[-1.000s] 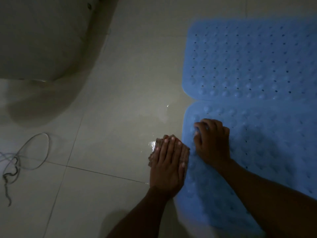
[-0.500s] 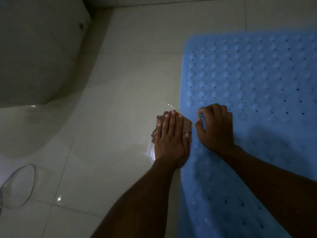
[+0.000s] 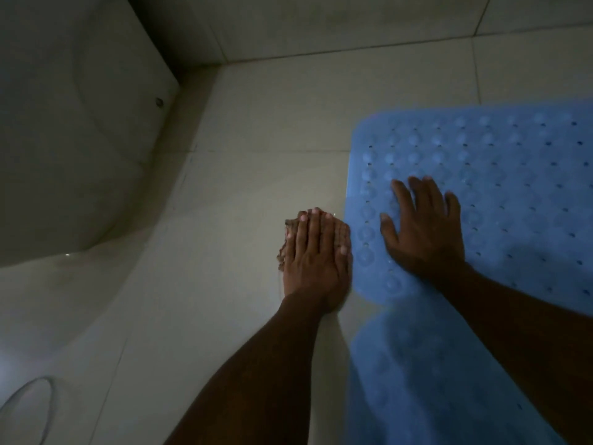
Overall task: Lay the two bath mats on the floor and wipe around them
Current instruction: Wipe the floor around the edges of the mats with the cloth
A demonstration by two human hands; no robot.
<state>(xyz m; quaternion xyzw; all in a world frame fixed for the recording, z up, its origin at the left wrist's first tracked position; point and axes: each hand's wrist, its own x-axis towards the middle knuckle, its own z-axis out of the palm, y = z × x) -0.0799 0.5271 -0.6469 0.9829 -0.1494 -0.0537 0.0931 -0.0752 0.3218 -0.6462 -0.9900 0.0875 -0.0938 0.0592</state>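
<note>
I'm seeing left hand (image 3: 316,255) lying flat, fingers together, pressing crumpled brown cloth (image 3: 283,252) onto glossy tiled floor (image 3: 256,139) | right hand (image 3: 423,229) resting flat, fingers spread, on bumpy, hole-dotted blue mat (image 3: 507,175)

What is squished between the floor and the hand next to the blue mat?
A crumpled brownish cloth lies between the left hand and the pale tiled floor, its edges peeking out around the hand. The head view shows it.
</note>
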